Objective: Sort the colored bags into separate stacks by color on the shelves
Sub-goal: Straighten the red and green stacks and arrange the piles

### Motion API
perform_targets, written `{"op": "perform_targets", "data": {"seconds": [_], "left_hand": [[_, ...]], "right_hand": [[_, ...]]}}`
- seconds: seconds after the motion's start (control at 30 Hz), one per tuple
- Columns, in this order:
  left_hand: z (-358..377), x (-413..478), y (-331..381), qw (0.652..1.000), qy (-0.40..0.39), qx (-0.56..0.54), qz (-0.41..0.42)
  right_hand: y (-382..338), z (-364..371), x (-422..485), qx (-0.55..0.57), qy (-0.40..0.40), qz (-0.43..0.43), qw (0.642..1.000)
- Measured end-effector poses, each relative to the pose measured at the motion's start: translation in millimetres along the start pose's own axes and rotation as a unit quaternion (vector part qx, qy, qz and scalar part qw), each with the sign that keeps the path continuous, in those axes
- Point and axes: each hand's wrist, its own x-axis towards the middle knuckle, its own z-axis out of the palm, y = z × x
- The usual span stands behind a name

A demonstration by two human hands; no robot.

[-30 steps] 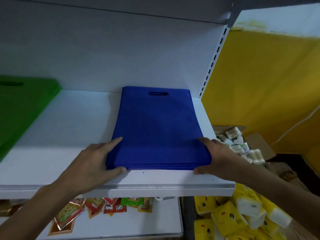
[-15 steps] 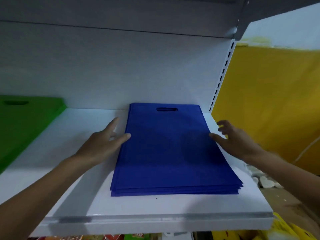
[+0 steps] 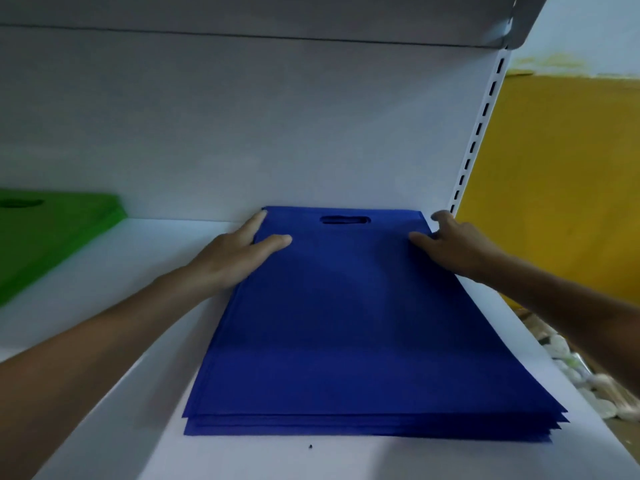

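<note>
Nearest, well on the near side of both grips, the front edges of the blue bags (image 3: 346, 323) are seen a little fanned out, layer under layer, and a strip of bare shelf (image 3: 104, 341) is left before them. The stack is laid flat on the shelf, between the two grips. The left grip (image 3: 235, 258) is released: its fingers are stretched along the left side of the stack and the thumb is laid on top. The right grip (image 3: 453, 247) is set at the far right corner with the thumb flat on the top bag. Its fingers are bent behind the corner, and it cannot be told whether the corner is pinched or only pushed. The step in hand is judged to be the squaring of the blue stack. It would be done well if both sides are pressed inward evenly and the near edges are levelled afterwards. Just beyond the grips the back panel (image 3: 311, 133) is met, so no room is left there. Outside the right grip the slotted upright (image 3: 481, 133) stands near. Outside the left grip open shelf is found, with the green bags (image 3: 52, 237) well apart.
</note>
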Motion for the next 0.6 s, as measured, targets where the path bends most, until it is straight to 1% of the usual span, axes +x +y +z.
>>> {"op": "perform_targets", "data": {"seconds": [0.1,0.23,0.33,0.37,0.43,0.5,0.6], "left_hand": [[4.1,3.0,7.2,1.000,-0.010,0.013,0.003],[-0.5,3.9,3.3,0.998,0.017,0.044,-0.038],[7.7,3.1,7.3,0.999,0.016,0.049,-0.018],[9.7,1.9,8.3,0.998,0.020,0.051,-0.013],[9.3,-2.8,7.8,0.998,0.028,0.063,-0.011],[2.0,-15.8,5.6,0.995,0.054,0.080,-0.025],[-11.0,-51.8,1.5,0.992,0.070,0.093,-0.052]], "right_hand": [[2.2,-1.0,-2.2,0.047,-0.008,0.004,0.999],[1.0,-1.0,-4.5,0.014,-0.015,0.012,1.000],[-7.1,0.6,-6.2,-0.005,-0.009,-0.003,1.000],[-8.2,1.1,-7.9,0.003,-0.019,-0.005,1.000],[-5.9,-0.8,-15.2,0.061,-0.041,0.012,0.997],[0.2,-6.8,-28.1,0.103,-0.039,0.028,0.993],[7.3,-13.8,-61.2,0.093,-0.018,0.023,0.995]]}}
